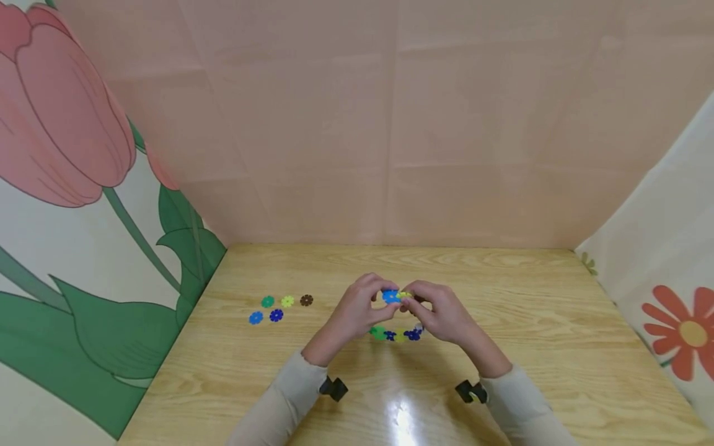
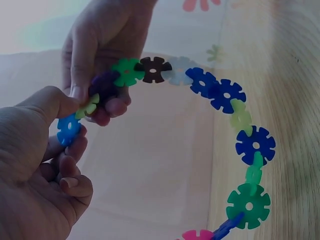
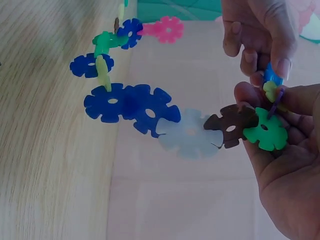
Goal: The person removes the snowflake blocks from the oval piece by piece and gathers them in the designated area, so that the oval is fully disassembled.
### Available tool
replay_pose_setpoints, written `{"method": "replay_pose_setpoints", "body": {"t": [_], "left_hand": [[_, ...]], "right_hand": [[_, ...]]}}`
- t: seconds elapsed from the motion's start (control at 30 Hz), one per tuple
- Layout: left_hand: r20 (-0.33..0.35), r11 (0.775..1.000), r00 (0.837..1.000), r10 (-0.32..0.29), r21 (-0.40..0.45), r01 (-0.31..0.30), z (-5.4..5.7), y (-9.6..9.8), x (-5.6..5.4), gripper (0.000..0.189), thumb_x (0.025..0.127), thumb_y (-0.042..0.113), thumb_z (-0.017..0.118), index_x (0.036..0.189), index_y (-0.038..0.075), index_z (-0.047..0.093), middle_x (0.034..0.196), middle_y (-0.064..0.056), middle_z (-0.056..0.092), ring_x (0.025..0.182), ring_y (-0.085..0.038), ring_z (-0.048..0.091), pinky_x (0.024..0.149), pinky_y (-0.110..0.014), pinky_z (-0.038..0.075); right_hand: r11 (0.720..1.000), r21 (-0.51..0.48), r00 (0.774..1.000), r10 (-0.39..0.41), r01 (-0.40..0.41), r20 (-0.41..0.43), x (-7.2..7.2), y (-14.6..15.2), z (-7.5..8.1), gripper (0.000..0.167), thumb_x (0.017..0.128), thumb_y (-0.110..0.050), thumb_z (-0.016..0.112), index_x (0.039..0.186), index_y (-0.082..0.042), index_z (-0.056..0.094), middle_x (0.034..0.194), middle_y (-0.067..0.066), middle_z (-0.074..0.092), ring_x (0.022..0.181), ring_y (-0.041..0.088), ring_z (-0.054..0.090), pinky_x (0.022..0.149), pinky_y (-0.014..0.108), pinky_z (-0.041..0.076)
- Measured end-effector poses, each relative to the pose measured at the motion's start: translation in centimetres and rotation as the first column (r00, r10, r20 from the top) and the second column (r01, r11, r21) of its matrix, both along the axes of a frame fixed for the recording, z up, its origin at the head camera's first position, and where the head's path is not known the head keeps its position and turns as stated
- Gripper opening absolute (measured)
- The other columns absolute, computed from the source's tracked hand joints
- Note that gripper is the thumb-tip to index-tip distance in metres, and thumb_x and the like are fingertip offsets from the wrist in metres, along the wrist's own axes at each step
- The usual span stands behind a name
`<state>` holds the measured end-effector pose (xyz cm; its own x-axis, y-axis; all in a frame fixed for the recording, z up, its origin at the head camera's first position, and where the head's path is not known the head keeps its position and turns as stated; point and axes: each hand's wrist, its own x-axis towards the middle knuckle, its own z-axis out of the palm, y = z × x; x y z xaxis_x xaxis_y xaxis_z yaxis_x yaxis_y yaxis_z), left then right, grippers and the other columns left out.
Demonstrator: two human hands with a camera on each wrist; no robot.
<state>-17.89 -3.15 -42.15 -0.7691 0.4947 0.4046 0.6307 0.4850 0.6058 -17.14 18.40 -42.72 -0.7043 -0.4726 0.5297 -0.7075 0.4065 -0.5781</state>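
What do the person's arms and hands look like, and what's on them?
The left sleeve and right sleeve are long, plain and pale greyish beige. Small, blocky black wrist cameras, left camera and right camera, jut inward near the cuffs. The left hand and right hand are gloveless.

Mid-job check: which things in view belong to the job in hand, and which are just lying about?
In the job:
blue flower-shaped disc, in the left hand
chain of linked discs, in the right hand

Lying loose, perhaps spares:
green disc
yellow disc
brown disc
light blue disc
dark blue disc
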Motion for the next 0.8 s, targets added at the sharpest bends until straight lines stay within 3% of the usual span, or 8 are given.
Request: {"method": "replay_pose_setpoints", "body": {"t": [0.33,0.6,0.8], "left_hand": [[-0.009,1.000,1.000,-0.006,0.005,0.006,0.3,-0.1,0.0,0.030,0.094,0.023,0.075,0.120,0.007,0.071,0.107,-0.001,0.065,0.082,-0.011,0.049,0.069,-0.021,0.044],[-0.043,1.000,0.999,0.001,0.013,0.000,0.3,-0.3,-0.1,0.032,0.094,0.023,0.075,0.123,0.011,0.070,0.110,-0.001,0.067,0.081,-0.011,0.051,0.067,-0.022,0.045],[0.023,0.999,0.999,0.042,0.000,-0.042,0.0,-1.3,-0.1,0.038,0.095,0.030,0.074,0.130,0.017,0.068,0.115,0.003,0.067,0.086,-0.016,0.056,0.065,-0.023,0.046]], "right_hand": [[0.999,-0.014,0.998,-0.031,0.031,-0.051,-0.1,-0.4,0.1,0.017,0.094,0.000,0.068,0.094,-0.016,0.073,0.086,-0.002,0.073,0.066,0.001,0.056,0.058,0.025,0.050],[0.999,-0.036,0.999,-0.033,0.033,-0.006,-0.2,0.1,0.1,0.013,0.096,-0.002,0.067,0.094,-0.014,0.073,0.086,-0.004,0.071,0.067,0.003,0.058,0.058,0.025,0.051],[0.998,-0.046,0.997,-0.049,0.052,0.061,-0.1,0.7,0.3,0.015,0.098,-0.005,0.065,0.094,-0.018,0.070,0.083,-0.002,0.069,0.063,0.006,0.056,0.053,0.025,0.049]]}}
